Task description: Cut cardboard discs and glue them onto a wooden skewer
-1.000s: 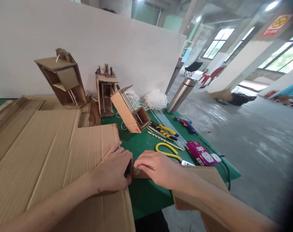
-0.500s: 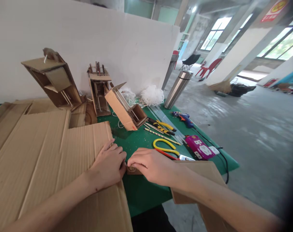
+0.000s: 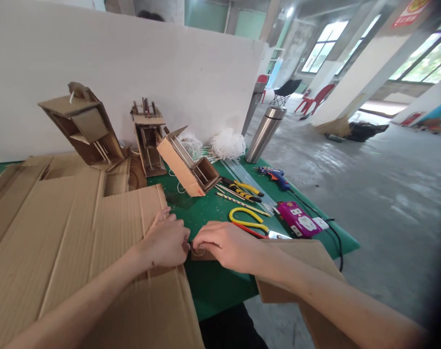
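Observation:
My left hand (image 3: pixel 167 241) rests on the right edge of a large corrugated cardboard sheet (image 3: pixel 71 242). Its fingers are curled in, and whatever they may hold is hidden. Just to its right, my right hand (image 3: pixel 228 245) has its fingers bent and pressed together over a small brown cardboard piece (image 3: pixel 205 256) on the green table. A round mark or ring shows on that piece under the fingertips. Scissors (image 3: pixel 247 218) with yellow and red handles lie just beyond the right hand. Below the right forearm is a cardboard box (image 3: pixel 300 249).
Cardboard models (image 3: pixel 86 126) stand at the back by a white board. Pliers (image 3: pixel 244 191), a pencil (image 3: pixel 242 203), clear glue sticks (image 3: pixel 247 182), a glue gun (image 3: pixel 275 175), a purple power strip (image 3: pixel 300 219) and a steel flask (image 3: pixel 266 134) occupy the right side.
The view has shifted slightly. My left hand's fingers have turned a little at the cardboard edge; my right hand stays on the small piece.

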Available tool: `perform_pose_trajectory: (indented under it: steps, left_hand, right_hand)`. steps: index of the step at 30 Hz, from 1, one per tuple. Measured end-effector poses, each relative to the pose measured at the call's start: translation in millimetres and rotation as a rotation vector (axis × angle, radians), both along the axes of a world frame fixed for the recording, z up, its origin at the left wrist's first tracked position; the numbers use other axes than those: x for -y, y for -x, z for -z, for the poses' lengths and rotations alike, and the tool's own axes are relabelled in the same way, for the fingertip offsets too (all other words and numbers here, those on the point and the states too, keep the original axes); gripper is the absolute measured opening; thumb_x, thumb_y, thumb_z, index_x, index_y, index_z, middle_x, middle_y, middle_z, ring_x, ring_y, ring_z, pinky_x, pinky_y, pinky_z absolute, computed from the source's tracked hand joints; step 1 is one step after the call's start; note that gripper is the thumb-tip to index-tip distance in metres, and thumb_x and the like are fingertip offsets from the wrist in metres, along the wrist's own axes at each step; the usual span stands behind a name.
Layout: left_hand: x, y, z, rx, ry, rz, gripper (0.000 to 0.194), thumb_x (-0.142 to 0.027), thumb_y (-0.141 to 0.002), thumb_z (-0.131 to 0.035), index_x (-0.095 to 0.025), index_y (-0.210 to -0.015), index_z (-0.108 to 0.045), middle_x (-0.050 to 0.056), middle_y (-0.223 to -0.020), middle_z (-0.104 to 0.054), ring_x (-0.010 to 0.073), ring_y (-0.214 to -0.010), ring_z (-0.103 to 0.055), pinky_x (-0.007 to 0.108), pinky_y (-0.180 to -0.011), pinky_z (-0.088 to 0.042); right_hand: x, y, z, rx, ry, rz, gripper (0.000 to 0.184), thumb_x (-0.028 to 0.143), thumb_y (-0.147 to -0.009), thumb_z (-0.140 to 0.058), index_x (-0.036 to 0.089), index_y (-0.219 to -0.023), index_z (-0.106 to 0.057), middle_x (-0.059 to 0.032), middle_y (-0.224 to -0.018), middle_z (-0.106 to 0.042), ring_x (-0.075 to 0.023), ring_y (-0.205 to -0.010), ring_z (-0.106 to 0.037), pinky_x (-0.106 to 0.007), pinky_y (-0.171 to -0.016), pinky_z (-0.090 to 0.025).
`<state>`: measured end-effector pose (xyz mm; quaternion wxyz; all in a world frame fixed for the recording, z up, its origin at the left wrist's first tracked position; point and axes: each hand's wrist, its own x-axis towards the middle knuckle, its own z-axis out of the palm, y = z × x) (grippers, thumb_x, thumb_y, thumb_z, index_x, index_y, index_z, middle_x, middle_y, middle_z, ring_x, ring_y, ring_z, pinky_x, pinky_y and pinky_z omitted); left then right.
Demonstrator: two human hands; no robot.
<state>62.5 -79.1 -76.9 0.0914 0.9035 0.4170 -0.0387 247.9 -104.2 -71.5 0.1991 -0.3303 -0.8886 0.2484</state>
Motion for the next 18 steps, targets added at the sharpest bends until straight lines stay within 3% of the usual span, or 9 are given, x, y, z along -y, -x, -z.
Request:
perform_pose_trajectory:
  steps: [6,18]
  left_hand:
    - [-0.5,-5.2,0.3,-0.023,0.032,-0.018,0.021,-0.021,-0.072,-0.052,-0.025,-0.069,-0.072,0.006,-0.069,-0.062,0.0284,-0.088,-0.059,0.06,-0.108,-0.023]
    - [-0.7,-3.0,1.8,0.04,0.051,-0.028,0.018,-0.018,-0.068,-0.054,-0.026,-0.061,-0.069,0.003,-0.061,-0.055,0.0279,-0.082,-0.058,0.062,-0.107,-0.021]
  right_hand:
    - [0.1,-2.2,3.7,-0.004,0.009,0.019,0.022,0.001,-0.088,-0.056,0.017,-0.092,-0.071,-0.0043,-0.09,-0.073,-0.0174,-0.084,-0.063,-0.028,-0.079,-0.048]
    - [-2.7,-2.8,6.4,-0.045,0.002,0.014,0.02,0.004,-0.089,-0.057,0.017,-0.091,-0.071,-0.004,-0.089,-0.073,-0.017,-0.083,-0.064,-0.027,-0.079,-0.048]
